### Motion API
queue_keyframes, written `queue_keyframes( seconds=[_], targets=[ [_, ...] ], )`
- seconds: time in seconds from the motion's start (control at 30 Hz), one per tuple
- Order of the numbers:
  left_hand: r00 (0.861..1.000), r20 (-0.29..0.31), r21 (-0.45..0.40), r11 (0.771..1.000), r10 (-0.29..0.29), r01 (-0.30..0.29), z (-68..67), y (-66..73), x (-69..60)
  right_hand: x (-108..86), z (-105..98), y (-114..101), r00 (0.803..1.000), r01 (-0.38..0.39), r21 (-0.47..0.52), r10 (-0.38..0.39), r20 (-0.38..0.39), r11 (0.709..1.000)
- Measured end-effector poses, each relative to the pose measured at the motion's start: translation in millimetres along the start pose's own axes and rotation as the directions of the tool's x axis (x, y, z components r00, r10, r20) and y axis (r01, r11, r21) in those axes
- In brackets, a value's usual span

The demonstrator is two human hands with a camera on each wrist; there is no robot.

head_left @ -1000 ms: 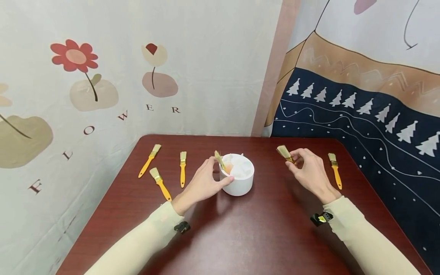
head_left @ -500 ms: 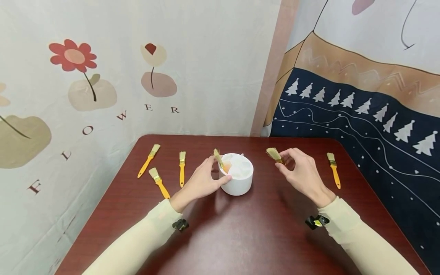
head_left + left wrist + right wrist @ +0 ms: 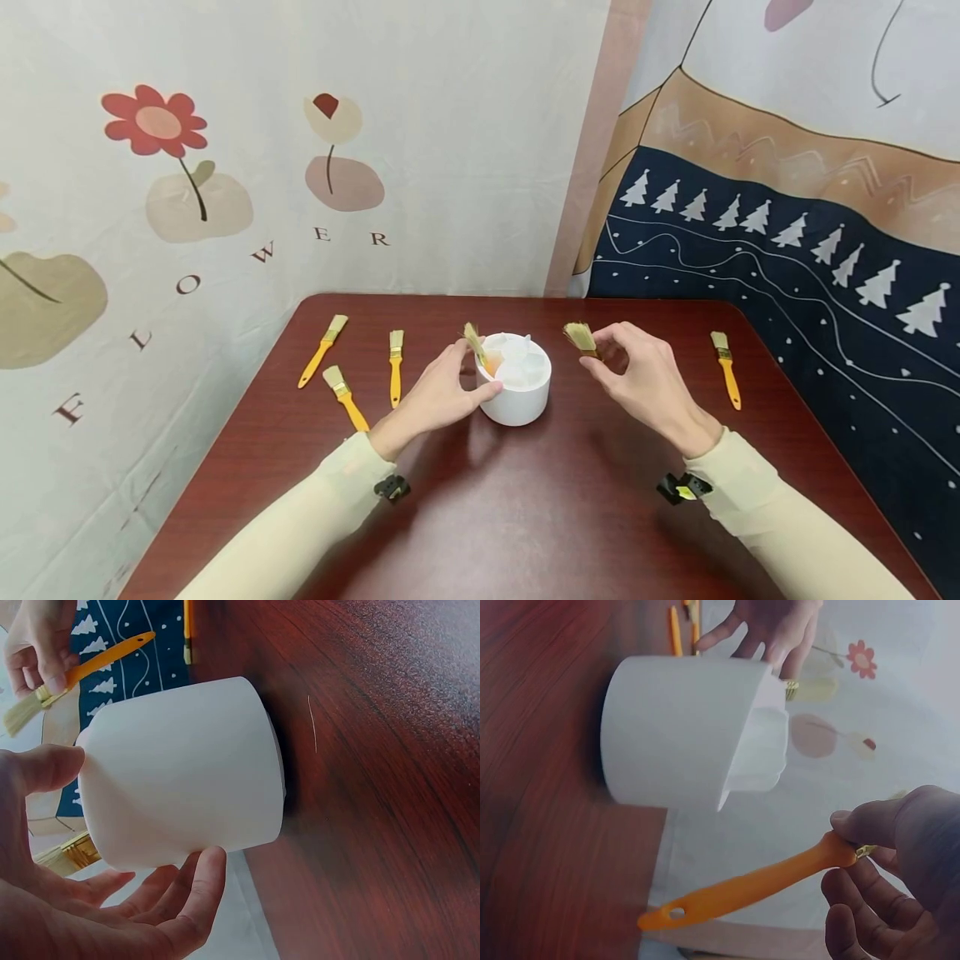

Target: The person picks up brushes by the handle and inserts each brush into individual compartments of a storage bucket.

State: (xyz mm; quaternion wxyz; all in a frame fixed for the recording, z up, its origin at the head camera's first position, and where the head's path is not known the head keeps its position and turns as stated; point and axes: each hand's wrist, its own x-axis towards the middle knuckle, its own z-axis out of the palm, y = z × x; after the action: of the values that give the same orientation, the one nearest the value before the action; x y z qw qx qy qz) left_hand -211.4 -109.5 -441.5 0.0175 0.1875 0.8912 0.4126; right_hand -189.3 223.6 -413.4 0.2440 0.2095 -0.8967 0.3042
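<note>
A white round brush holder (image 3: pixel 513 405) with several compartments in its top stands mid-table. My left hand (image 3: pixel 435 398) holds its left side, thumb at the front and fingers round the back, as the left wrist view (image 3: pixel 172 776) also shows. One paintbrush (image 3: pixel 475 343) leans in its left compartment, bristles up. My right hand (image 3: pixel 647 377) pinches a second paintbrush (image 3: pixel 580 336) near the metal band, to the right of the holder and apart from it. In the right wrist view that brush's orange handle (image 3: pixel 757 889) slants down toward the table.
Three yellow-handled paintbrushes lie at the left: one far left (image 3: pixel 324 350), one nearer (image 3: pixel 347 398), one upright in line (image 3: pixel 396 367). Another paintbrush (image 3: pixel 725 371) lies at the right. Printed cloths (image 3: pixel 450 167) hang behind the dark red table (image 3: pixel 517 517).
My right hand has moved left with its paintbrush, closer to the holder. The left hand keeps its hold on the holder, which stays in place.
</note>
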Motion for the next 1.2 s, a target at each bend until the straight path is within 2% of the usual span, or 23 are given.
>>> queue_keyframes(
  seconds=[0.53,0.8,1.03,1.2],
  targets=[
    [1.000,-0.002,0.009,1.000,0.012,-0.012,0.3,-0.7,1.0,10.0,-1,-38,0.993,0.116,0.074,-0.113,-0.037,0.991],
    [1.000,-0.003,0.014,1.000,0.005,-0.005,0.5,-0.4,1.5,18.0,0,-58,0.981,0.188,0.121,-0.182,-0.064,0.975],
    [1.000,0.002,-0.001,1.000,-0.006,0.006,1.2,-1.2,1.5,26.0,8,-72,0.961,0.266,0.156,-0.250,-0.116,0.951],
    [1.000,0.004,-0.007,1.000,-0.014,0.014,1.2,-2.5,1.6,31.1,13,-77,0.959,0.276,0.170,-0.259,-0.117,0.946]
  ],
)
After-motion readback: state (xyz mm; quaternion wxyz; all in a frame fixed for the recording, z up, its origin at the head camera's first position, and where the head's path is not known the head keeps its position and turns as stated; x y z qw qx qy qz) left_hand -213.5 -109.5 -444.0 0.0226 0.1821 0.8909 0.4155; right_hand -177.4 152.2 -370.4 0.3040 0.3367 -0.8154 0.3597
